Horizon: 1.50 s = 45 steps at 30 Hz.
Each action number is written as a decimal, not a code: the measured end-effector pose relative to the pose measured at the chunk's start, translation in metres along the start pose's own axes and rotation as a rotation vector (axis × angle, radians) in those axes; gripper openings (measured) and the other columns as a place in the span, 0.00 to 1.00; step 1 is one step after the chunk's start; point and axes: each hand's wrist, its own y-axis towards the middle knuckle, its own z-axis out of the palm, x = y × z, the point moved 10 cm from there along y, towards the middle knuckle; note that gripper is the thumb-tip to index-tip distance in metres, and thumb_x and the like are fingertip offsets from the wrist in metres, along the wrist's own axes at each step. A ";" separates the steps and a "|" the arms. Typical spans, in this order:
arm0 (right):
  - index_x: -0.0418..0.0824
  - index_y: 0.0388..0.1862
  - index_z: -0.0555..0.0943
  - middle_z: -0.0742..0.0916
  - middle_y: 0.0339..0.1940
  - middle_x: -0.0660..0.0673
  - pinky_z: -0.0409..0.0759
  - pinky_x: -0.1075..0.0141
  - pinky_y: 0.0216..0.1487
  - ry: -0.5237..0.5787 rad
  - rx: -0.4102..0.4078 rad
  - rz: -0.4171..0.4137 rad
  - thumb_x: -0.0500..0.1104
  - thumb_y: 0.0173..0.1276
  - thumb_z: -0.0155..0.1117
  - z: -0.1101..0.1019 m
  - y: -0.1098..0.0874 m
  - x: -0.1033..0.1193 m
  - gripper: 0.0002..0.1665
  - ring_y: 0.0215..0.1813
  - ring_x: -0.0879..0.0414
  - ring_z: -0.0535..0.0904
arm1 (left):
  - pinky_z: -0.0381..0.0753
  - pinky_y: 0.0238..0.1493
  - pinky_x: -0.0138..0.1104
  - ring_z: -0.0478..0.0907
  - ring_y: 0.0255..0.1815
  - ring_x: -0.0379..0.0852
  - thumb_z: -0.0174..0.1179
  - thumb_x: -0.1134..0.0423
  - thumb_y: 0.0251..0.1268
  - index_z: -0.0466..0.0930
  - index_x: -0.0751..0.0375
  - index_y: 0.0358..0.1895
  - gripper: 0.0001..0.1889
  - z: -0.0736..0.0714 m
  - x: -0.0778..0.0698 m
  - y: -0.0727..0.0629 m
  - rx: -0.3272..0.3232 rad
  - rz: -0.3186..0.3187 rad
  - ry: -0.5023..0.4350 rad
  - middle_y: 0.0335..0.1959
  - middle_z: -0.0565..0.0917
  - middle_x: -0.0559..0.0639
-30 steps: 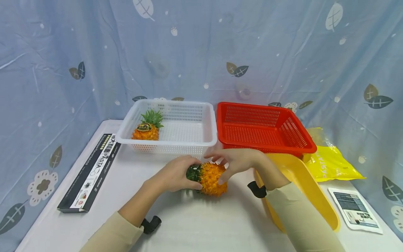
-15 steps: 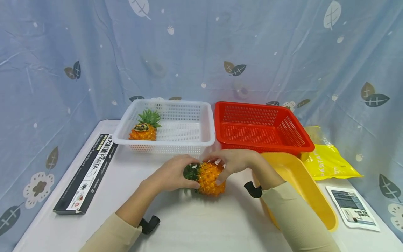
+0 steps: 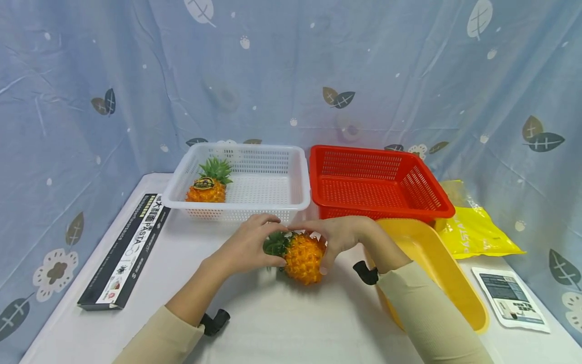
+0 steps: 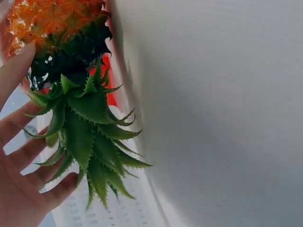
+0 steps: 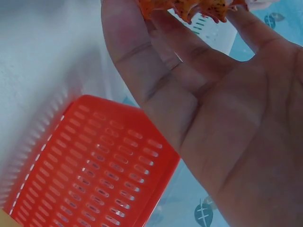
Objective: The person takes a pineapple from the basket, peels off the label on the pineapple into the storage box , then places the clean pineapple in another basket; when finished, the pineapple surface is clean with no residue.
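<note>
A small pineapple (image 3: 304, 259) with an orange body lies between both hands over the table, its green crown turned left. My left hand (image 3: 250, 247) holds it at the crown end; in the left wrist view the thumb touches the body and the fingers spread behind the leaves (image 4: 85, 127). The right hand (image 3: 341, 237) grips the opposite end, its fingers arched over the far side and its thumb at the near side. Only the spiky lower edge of the pineapple (image 5: 189, 8) shows in the right wrist view, at the fingertips.
Behind the hands stand a white basket (image 3: 236, 206) holding another pineapple (image 3: 208, 189) and a red basket (image 3: 382, 208). A yellow tray (image 3: 454, 293) lies under the right forearm. Farther right are a yellow bag (image 3: 477, 235) and a white packet (image 3: 511, 298); a pasta box (image 3: 125, 253) lies left.
The pineapple has turned slightly in the hands, its base end swinging a little toward the near side. The right thumb has shifted from the top of the body to its right edge.
</note>
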 end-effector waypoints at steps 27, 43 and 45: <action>0.58 0.76 0.63 0.72 0.71 0.45 0.78 0.50 0.68 0.058 -0.003 0.029 0.45 0.46 0.86 0.004 0.012 -0.009 0.59 0.71 0.48 0.68 | 0.79 0.67 0.54 0.77 0.66 0.57 0.81 0.45 0.50 0.82 0.51 0.62 0.34 -0.004 0.013 -0.001 -0.032 -0.041 -0.031 0.71 0.74 0.54; 0.61 0.73 0.65 0.75 0.64 0.45 0.80 0.55 0.61 0.090 -0.008 0.043 0.47 0.42 0.87 0.009 0.011 -0.018 0.59 0.65 0.48 0.71 | 0.80 0.65 0.51 0.79 0.63 0.54 0.80 0.47 0.52 0.82 0.53 0.62 0.33 -0.008 0.010 -0.005 -0.050 0.004 -0.029 0.65 0.78 0.53; 0.61 0.72 0.65 0.75 0.62 0.44 0.80 0.56 0.59 0.088 -0.014 0.037 0.47 0.42 0.87 0.010 0.010 -0.018 0.59 0.63 0.48 0.72 | 0.80 0.65 0.51 0.79 0.62 0.53 0.80 0.48 0.53 0.82 0.54 0.62 0.32 -0.009 0.012 -0.006 -0.058 0.000 -0.048 0.64 0.79 0.51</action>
